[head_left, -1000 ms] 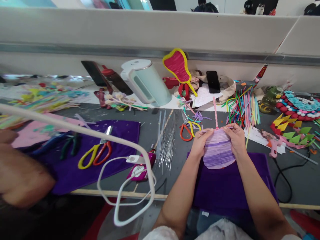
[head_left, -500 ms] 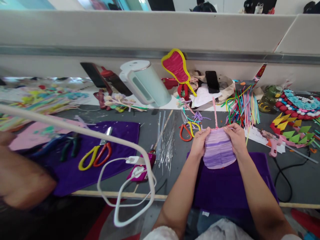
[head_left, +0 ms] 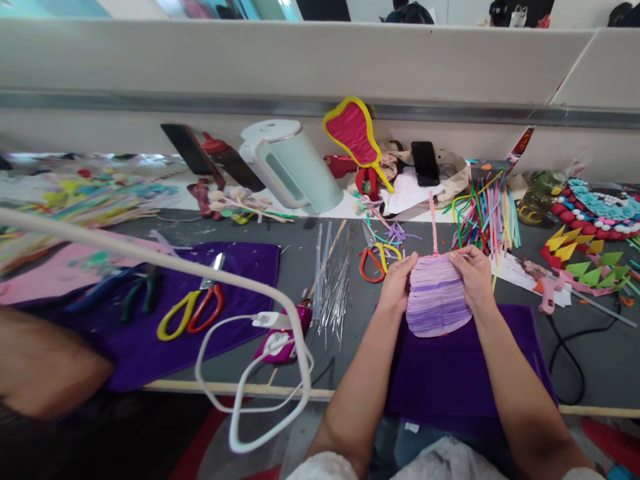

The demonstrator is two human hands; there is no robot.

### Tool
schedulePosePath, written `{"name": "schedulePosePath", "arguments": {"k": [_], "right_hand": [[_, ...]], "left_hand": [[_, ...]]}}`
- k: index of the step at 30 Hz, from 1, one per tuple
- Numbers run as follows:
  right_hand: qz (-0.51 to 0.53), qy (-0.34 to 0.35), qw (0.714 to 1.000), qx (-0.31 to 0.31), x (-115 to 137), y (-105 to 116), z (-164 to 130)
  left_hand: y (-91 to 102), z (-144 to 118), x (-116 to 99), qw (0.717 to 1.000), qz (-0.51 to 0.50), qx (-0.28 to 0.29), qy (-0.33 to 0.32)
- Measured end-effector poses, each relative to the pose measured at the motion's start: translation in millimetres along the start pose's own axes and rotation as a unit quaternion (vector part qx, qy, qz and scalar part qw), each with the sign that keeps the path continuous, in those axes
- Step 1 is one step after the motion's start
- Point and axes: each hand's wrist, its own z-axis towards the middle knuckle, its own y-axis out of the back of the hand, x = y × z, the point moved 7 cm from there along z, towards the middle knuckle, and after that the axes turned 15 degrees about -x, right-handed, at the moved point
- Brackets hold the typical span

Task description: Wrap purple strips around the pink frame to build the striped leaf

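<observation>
So I've got both hands on this purple ribbed fan piece (head_left: pixel 437 297), held just above the purple cloth (head_left: pixel 465 373) at the near edge of the grey table (head_left: pixel 300 267). My left hand (head_left: pixel 397 283) is curled around its left edge, and my right hand (head_left: pixel 473 277) is closed on the upper right edge. A pink pipe cleaner (head_left: pixel 433 223) sticks up from the top, between my fingertips; can't quite tell if a finger is actually pinching it. Red and yellow scissors (head_left: pixel 375 257) sit just left of my left hand, with a bundle of metal wires (head_left: pixel 337 280) further left. A white kettle (head_left: pixel 290 163) stands at the back.
</observation>
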Motion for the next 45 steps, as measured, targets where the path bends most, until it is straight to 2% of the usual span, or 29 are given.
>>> {"name": "schedulePosePath", "arguments": {"k": [7, 12, 14, 16, 18, 20, 22, 25, 30, 33, 37, 41, 45], "right_hand": [[-0.048, 0.071, 0.996, 0.002, 12, 0, -5], [-0.06, 0.084, 0.995, 0.001, 13, 0, -5], [-0.067, 0.09, 0.994, -0.002, 13, 0, -5], [-0.073, 0.097, 0.993, -0.005, 14, 0, -5], [-0.078, 0.104, 0.992, -0.006, 15, 0, -6], [-0.083, 0.113, 0.99, -0.006, 16, -1, -7], [-0.088, 0.121, 0.989, -0.007, 17, -1, -8], [-0.099, 0.129, 0.987, -0.01, 18, -1, -9], [-0.097, 0.136, 0.986, -0.012, 21, -2, -10], [-0.093, 0.137, 0.986, -0.008, 22, -2, -11], [-0.105, 0.148, 0.983, -0.005, 23, -2, -12], [-0.104, 0.156, 0.982, 0.01, 26, -6, -16], [-0.095, 0.154, 0.983, 0.023, 36, -9, -23]], "left_hand": [[6.0, 4, 0, 0.999, -0.001, -0.036, -0.005], [5.9, 3, -1, 0.999, 0.012, -0.043, -0.019], [5.9, 4, -2, 0.998, 0.034, -0.043, -0.042], [7.4, 5, -9, 0.992, 0.058, -0.054, -0.1], [12.0, 1, -22, 0.971, 0.081, -0.095, -0.204], [17.3, -8, -38, 0.928, 0.122, -0.156, -0.316], [15.4, -19, -47, 0.88, 0.195, -0.183, -0.392], [4.8, -29, -50, 0.844, 0.276, -0.145, -0.436], [-0.5, -30, -51, 0.825, 0.298, -0.1, -0.47], [-1.3, -25, -52, 0.827, 0.31, -0.065, -0.465], [-1.6, -17, -53, 0.843, 0.321, -0.012, -0.431], [1.7, -12, -55, 0.868, 0.305, 0.018, -0.39], [3.2, -19, -62, 0.894, 0.26, 0.043, -0.361]]}}
